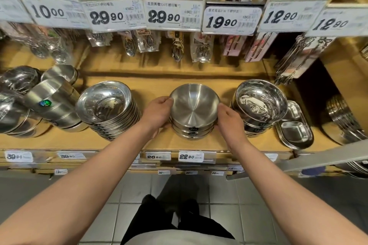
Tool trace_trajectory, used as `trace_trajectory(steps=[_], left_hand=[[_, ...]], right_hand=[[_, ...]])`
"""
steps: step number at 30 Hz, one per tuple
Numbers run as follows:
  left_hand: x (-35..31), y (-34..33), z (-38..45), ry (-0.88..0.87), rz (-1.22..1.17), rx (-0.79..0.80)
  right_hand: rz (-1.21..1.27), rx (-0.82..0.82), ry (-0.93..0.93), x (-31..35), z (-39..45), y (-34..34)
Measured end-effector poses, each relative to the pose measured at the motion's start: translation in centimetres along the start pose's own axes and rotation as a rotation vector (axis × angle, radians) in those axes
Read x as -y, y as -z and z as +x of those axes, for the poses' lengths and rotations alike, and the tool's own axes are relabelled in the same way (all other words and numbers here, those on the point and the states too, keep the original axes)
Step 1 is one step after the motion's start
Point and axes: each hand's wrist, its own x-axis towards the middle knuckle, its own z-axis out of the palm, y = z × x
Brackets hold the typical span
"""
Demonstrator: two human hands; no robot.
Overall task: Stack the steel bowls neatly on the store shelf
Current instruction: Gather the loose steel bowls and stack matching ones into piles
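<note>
Two hands [159,113] [229,119] grip one bowl [194,103] atop three.

Shop: shelf price tags [173,13], hanging cutlery [177,47].

- Two hands, left hand [159,112] and right hand [229,118]
- Three stacks of round steel bowls: left stack [108,105], middle stack [194,111], right stack [260,105]
- Seven large price tags [173,13] overhead
- One pile of oblong trays [294,129]
</note>
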Motion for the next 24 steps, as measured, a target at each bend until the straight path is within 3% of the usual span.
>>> trace_trajectory(steps=[24], left_hand=[[-1.5,-0.6,-0.5,0.055,0.050,-0.019]], right_hand=[[-0.108,-0.075,0.055,0.2,0.2,-0.4]])
